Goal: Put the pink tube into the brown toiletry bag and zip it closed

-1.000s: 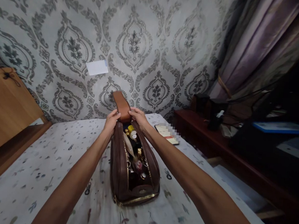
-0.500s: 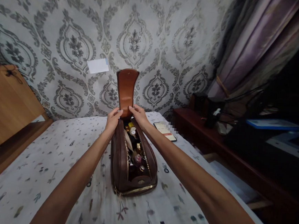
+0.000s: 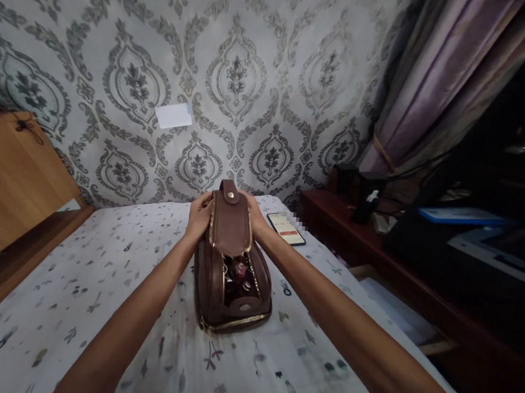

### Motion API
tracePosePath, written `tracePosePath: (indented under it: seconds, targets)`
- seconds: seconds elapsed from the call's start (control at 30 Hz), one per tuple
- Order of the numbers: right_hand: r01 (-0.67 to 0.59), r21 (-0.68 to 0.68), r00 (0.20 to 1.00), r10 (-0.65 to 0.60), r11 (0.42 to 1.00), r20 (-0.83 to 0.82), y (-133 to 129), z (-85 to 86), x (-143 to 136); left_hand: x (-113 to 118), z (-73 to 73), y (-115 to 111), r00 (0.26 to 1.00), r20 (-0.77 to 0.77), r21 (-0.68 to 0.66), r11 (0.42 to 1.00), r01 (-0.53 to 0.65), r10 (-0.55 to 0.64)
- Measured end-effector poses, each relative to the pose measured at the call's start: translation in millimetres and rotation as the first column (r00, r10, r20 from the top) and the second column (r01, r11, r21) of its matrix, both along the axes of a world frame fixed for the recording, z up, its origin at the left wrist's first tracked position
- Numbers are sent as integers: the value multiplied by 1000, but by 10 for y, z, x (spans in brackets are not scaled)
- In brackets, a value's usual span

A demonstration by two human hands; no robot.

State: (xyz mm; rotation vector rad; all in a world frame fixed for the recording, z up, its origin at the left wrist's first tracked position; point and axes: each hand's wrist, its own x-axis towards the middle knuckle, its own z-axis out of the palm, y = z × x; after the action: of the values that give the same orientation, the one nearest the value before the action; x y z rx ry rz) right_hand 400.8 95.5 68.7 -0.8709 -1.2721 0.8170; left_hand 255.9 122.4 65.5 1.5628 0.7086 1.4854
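A brown leather bag [image 3: 259, 275] lies on the patterned white sheet [image 3: 151, 345], its zipped mouth partly uncovered at the near end, where small items [image 3: 240, 273] show inside. Its flap [image 3: 231, 227], with a snap strap, is folded down over the far half of the opening. At the flap's left edge is my left hand [image 3: 200, 214], its fingers bent and partly behind the bag. My right hand [image 3: 253, 213] is against the flap's right side, with most of its fingers hidden behind it.
A phone [image 3: 287, 229] lies to the right of the bag. Beyond it stands a dark red desk [image 3: 312, 200] with an open drawer. A wooden board [image 3: 22, 183] is at the left, and the patterned wall is behind the bed.
The flap, upright before with its orange-brown inner side showing, has come down toward me over the bag's opening. Both hands have stayed near the bag's far end.
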Motion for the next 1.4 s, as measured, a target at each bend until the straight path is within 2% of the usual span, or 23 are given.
tracePosePath:
  seconds: [0.33,0.63,0.8,0.97,1.03,1.13,1.3,1.4]
  targets:
    - [-88,84,991,79,993,107,-430,10,57,-80,-6,-434,999,-37,42,999,-8,9]
    - [-105,69,990,97,992,106,-824,-79,29,-127,-21,-945,996,-86,98,995,-9,17]
    - [-65,86,983,49,994,175,-1058,-161,57,-207,-79,-1273,977,-206,135,990,-34,62]
    - [-23,105,971,-2,994,238,-1228,-275,83,-361,-152,-1604,917,-398,226,971,76,21]
    - [-13,106,970,-13,994,244,-1276,-302,76,-414,-187,-1674,875,-483,262,957,123,20]
    - [0,108,968,-27,994,248,-1321,-325,65,-447,-240,-1721,820,-565,337,932,135,86]
    - [9,139,955,-50,990,291,-1351,-370,82,-408,-302,-1726,774,-588,451,889,73,235]
    - [18,155,943,-68,988,327,-1362,-411,100,-403,-323,-1712,766,-585,491,868,73,266]
